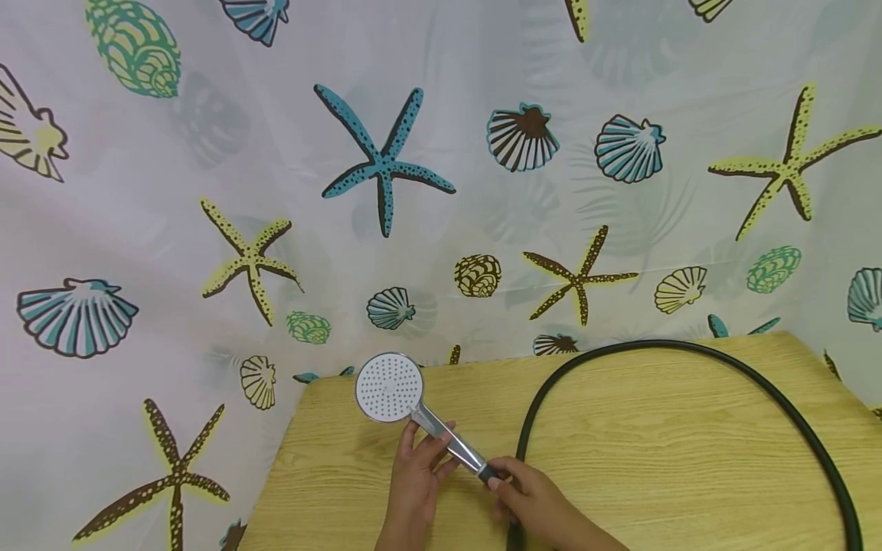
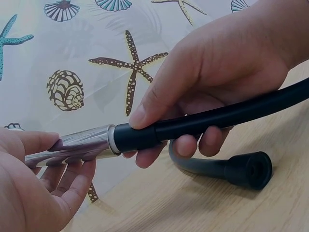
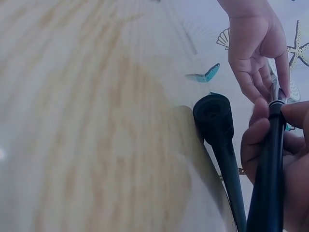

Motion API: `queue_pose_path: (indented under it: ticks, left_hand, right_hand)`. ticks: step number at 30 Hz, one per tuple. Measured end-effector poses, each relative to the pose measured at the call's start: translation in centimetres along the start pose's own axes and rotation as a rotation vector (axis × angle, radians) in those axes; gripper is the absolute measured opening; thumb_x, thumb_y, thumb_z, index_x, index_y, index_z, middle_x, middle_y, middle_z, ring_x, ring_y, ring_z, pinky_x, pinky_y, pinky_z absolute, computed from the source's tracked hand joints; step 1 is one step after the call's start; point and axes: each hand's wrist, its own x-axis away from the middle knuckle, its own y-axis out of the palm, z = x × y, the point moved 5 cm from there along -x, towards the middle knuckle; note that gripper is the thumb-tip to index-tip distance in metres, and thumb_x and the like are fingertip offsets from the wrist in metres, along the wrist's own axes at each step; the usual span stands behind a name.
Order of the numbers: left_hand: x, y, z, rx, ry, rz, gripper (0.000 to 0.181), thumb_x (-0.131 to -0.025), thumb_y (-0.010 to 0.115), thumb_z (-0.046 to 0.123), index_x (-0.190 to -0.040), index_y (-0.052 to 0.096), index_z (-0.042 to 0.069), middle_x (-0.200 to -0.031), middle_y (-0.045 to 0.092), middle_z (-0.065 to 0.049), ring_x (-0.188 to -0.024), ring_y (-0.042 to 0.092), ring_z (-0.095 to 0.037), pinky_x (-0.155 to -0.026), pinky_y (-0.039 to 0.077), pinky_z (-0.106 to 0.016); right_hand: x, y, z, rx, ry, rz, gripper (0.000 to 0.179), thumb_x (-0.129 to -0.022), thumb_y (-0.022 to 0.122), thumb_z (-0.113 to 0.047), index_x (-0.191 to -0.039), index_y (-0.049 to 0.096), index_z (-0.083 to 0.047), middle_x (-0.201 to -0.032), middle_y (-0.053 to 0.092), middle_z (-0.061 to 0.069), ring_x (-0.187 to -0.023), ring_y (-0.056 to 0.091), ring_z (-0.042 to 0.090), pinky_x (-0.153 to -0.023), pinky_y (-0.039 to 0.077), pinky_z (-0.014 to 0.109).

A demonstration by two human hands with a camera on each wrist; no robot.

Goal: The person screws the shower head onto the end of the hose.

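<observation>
1. Above the wooden tabletop (image 1: pixel 689 428), toward its left end: one shower head (image 1: pixel 389 387), chrome-rimmed, with a pale, dotted spray face, held tilted, its handle (image 1: pixel 468 455) slanting down toward the person.
2. Left hand (image 1: pixel 419 471): thumb and fingers pinch the handle from both sides; part of the chrome is hidden behind the fingers.
3. Right hand (image 1: pixel 534 493): thumb and fingers clamped on the black hose (image 1: pixel 641 344) at its collar (image 2: pixel 137 138). Collar and handle end meet; how far one sits inside the other cannot be told.
4. Black hose, remainder: a wide loop on the tabletop, cut off at the lower edge of the head view. Part of its run is hidden behind the right hand.
5. Left wrist view only: the joint seen close, a bright rim on the handle against the collar. The spray face is out of frame, the handle passing behind the left hand.
6. Both wrist views, not made out from the head: a flared end (image 2: pixel 253 170) of black tubing, its round opening showing, near the tabletop and apart from the handle.
7. Right wrist view: tabletop blurred; of the handle, a mere sliver between the hands.
8. Backdrop: patterned cloth (image 1: pixel 468 46), starfish and shells; some motifs faint, others cut off by the frame or the tabletop's far edge.
</observation>
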Motion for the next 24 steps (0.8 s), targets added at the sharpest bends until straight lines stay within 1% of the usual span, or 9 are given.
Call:
queue_pose_path:
  ticks: [3, 7, 13, 19, 24]
  left_hand:
    - [-0.04, 0.02, -0.01, 0.007, 0.002, 0.001, 0.069, -0.093, 0.072, 0.016, -0.152, 0.036, 0.018, -0.127, 0.070, -0.004, -0.115, 0.067, -0.019, -0.092, 0.060, -0.034]
    - [-0.14, 0.02, -0.07, 0.013, 0.003, -0.003, 0.069, -0.093, 0.072, 0.016, -0.151, 0.036, 0.018, -0.126, 0.071, -0.003, -0.116, 0.067, -0.021, -0.093, 0.060, -0.034]
    - [-0.18, 0.02, -0.10, 0.013, 0.004, -0.007, 0.069, -0.093, 0.071, 0.015, -0.152, 0.035, 0.018, -0.126, 0.071, -0.004, -0.111, 0.069, -0.017, -0.091, 0.060, -0.034]
    - [-0.08, -0.02, -0.10, 0.002, 0.001, -0.004, 0.069, -0.093, 0.071, 0.016, -0.152, 0.035, 0.018, -0.126, 0.071, -0.003, -0.108, 0.069, -0.014, -0.090, 0.060, -0.032]
    - [-0.03, 0.02, -0.11, 0.001, -0.004, -0.004, 0.072, -0.093, 0.071, 0.016, -0.154, 0.033, 0.017, -0.127, 0.071, -0.002, -0.108, 0.069, -0.014, -0.090, 0.060, -0.032]
  right_hand:
    - [-0.02, -0.02, 0.04, -0.002, 0.007, 0.022, 0.034, -0.106, 0.053, -0.025, -0.136, 0.053, -0.008, -0.119, 0.060, 0.017, -0.071, 0.060, 0.009, -0.060, 0.051, 0.020]
    - [-0.04, -0.12, -0.03, 0.013, 0.016, 0.056, 0.038, -0.102, 0.060, -0.023, -0.136, 0.050, -0.010, -0.125, 0.059, 0.017, -0.068, 0.058, 0.007, -0.057, 0.049, 0.019]
    - [-0.05, -0.28, -0.06, 0.044, 0.022, 0.077, 0.039, -0.098, 0.066, -0.017, -0.134, 0.052, -0.010, -0.126, 0.059, 0.017, -0.068, 0.057, 0.005, -0.056, 0.048, 0.019]
    - [-0.03, -0.28, -0.06, 0.036, 0.018, 0.079, 0.034, -0.098, 0.066, -0.016, -0.129, 0.054, -0.008, -0.122, 0.060, 0.015, -0.069, 0.059, 0.005, -0.057, 0.050, 0.019]
    - [-0.05, -0.33, 0.02, 0.035, 0.023, 0.078, 0.032, -0.098, 0.065, -0.017, -0.127, 0.054, -0.007, -0.120, 0.061, 0.014, -0.070, 0.060, 0.006, -0.059, 0.051, 0.019]
